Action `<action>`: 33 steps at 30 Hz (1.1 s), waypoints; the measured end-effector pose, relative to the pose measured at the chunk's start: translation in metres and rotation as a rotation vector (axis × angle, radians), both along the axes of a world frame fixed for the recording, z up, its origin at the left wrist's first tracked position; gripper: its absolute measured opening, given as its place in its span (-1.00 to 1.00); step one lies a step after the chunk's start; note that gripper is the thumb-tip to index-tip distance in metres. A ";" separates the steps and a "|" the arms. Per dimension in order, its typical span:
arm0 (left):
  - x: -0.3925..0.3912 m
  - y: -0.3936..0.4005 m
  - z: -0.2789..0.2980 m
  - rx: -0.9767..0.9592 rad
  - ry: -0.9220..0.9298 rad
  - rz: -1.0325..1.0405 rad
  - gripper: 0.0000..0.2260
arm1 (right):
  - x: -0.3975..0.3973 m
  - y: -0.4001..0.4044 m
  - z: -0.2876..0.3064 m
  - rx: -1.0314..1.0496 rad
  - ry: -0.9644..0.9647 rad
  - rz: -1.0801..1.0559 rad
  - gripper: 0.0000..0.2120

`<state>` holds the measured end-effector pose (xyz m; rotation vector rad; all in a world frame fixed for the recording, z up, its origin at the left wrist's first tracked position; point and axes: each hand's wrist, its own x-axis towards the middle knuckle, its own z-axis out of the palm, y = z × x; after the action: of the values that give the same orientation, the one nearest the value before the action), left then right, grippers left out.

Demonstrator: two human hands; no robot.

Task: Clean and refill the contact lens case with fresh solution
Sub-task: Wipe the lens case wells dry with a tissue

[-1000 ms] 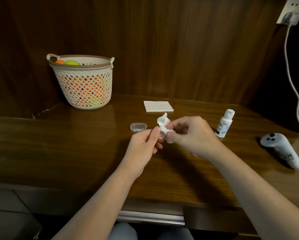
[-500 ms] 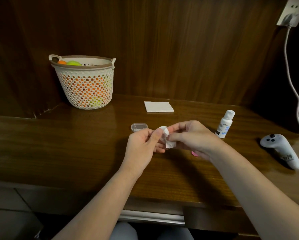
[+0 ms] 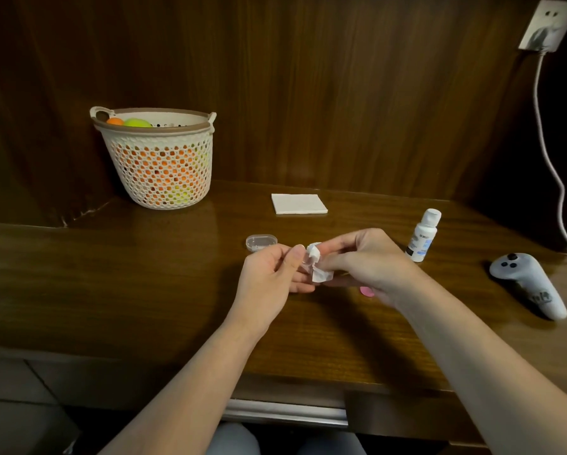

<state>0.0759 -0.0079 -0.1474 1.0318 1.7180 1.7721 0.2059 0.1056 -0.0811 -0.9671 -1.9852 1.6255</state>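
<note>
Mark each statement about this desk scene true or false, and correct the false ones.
1. The small white solution bottle stands upright with its cap on. True.
2. The woven white plastic basket is empty. False: orange and green balls show inside it.
3. The right hand holds a crumpled white tissue. True.
4. The flat folded white tissue square lies in the basket. False: it lies on the wooden desk.
5. The left hand rests flat on the desk. False: it is raised, meeting the tissue.

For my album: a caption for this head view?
Two hands wipe a small clear piece with tissue.
</note>
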 end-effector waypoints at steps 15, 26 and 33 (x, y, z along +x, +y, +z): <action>-0.004 -0.001 -0.007 0.131 -0.075 0.169 -0.85 | -0.017 -0.019 -0.020 -0.031 0.267 -0.084 -0.76; 0.004 -0.001 -0.002 0.075 0.000 0.179 -0.64 | -0.046 -0.030 -0.042 -0.191 0.434 -0.285 -0.85; 0.002 -0.006 0.002 0.161 -0.202 0.072 -0.77 | -0.042 -0.023 -0.042 0.051 0.424 -0.362 -0.74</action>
<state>0.0776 -0.0142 -0.1459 0.8302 1.5274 2.0122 0.1642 0.0823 -0.1232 -0.8214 -1.4659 1.4270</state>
